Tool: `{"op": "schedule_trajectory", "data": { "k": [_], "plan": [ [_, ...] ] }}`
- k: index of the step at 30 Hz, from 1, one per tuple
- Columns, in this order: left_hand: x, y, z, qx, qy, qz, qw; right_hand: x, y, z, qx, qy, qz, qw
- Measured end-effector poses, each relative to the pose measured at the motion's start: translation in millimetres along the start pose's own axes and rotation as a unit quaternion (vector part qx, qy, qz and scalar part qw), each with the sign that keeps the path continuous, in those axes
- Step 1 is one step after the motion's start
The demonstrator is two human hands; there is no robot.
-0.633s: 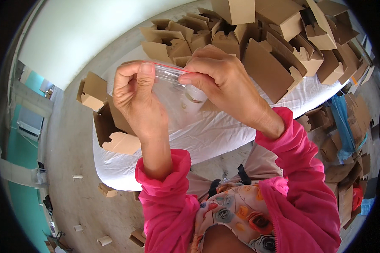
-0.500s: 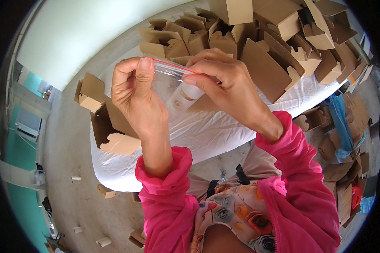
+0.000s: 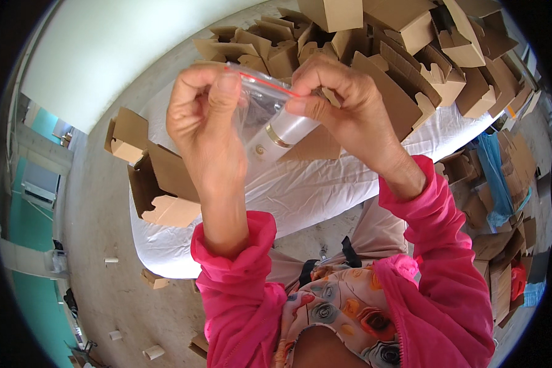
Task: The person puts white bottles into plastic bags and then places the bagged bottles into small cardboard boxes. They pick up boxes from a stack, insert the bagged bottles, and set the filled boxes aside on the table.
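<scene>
A clear zip bag [image 3: 254,101] with a red strip along its top edge hangs between my hands, above the table. My left hand [image 3: 205,129] pinches one end of that edge between thumb and bent fingers. At the other end, my right hand [image 3: 352,101] grips it with thumb and fingertips. Through the plastic shows a white bottle [image 3: 265,147] with a gold band and a small gold mark, tilted, and seemingly inside the bag. The bag's lower part is blurred and partly hidden by my left hand and wrist.
A white cloth covers the table [image 3: 300,196]. Many open cardboard boxes [image 3: 276,52] crowd its far side. Another open box [image 3: 168,184] sits at the left edge. More cartons and a blue plastic sheet [image 3: 494,178] lie at the right. Small white rolls [image 3: 153,352] rest on the floor.
Both hands have risen slightly and shifted right with the bag. More of the bottle and its gold band shows now. The grip on the red-striped edge stays.
</scene>
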State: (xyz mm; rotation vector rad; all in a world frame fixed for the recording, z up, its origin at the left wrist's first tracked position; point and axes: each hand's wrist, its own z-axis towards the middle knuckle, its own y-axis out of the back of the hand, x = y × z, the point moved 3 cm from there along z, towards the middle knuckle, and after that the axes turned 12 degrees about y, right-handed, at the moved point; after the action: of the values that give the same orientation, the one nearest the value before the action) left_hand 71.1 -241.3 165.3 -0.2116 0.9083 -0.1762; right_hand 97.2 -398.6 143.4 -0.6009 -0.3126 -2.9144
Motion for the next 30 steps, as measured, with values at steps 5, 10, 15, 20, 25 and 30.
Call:
{"op": "schedule_trajectory", "data": {
  "k": [5,10,15,20,25,30],
  "plan": [
    [-6,-17,16,0.025,-0.031,0.053,0.998,-2,3,22,0.019,-0.012,0.008,1.0],
    [1,18,27,-0.07,-0.029,0.222,0.972,-17,50,36,-0.09,-0.087,-0.003,0.992],
    [67,60,-8,0.015,0.143,0.362,0.921,-2,56,43,-0.076,0.034,-0.307,0.948],
    [80,54,-34,0.088,0.01,0.54,0.837,7,62,45,-0.075,0.091,-0.405,0.907],
    [74,46,-45,0.086,-0.006,0.57,0.817,-17,29,35,0.044,0.212,-0.461,0.861],
    [71,37,-61,0.047,-0.017,0.53,0.846,-44,-26,9,0.056,0.128,-0.363,0.921]
  ]
}}
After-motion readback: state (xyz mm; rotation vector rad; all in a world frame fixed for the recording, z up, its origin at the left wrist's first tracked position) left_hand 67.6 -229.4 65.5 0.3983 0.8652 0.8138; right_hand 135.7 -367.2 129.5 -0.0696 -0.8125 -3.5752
